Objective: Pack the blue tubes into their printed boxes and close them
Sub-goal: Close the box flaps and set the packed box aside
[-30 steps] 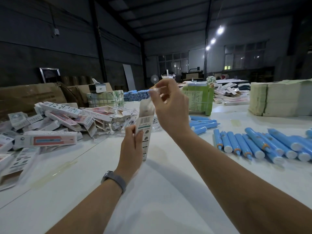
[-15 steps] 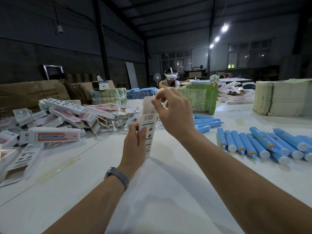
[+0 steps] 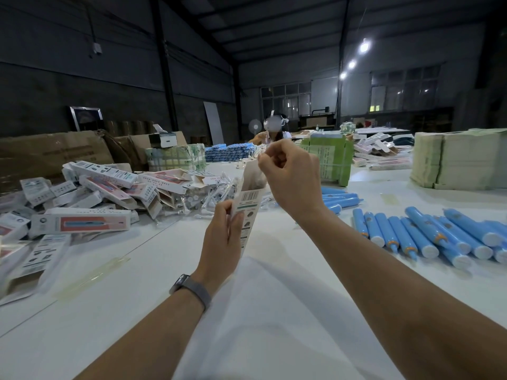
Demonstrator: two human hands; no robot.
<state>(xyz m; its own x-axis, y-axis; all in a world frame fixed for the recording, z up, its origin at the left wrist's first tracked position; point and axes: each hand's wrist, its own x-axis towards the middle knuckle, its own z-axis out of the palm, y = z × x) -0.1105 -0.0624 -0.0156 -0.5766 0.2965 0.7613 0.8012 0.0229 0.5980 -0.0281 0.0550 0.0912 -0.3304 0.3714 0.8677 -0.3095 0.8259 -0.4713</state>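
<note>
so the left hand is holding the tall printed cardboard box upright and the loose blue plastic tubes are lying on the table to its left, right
Not quite. The head view shows the left hand holding the tall printed cardboard box upright, but the loose blue plastic tubes lie on the white table to its right.

The tubes [image 3: 417,237] are bright blue with white caps — some with orange collars. The held box [image 3: 248,212] is white with a black barcode and a green band. A lying box [image 3: 82,222] shows a salmon-red panel. The desk [image 3: 274,311] is white; the watch strap [image 3: 194,289] grey.
</note>
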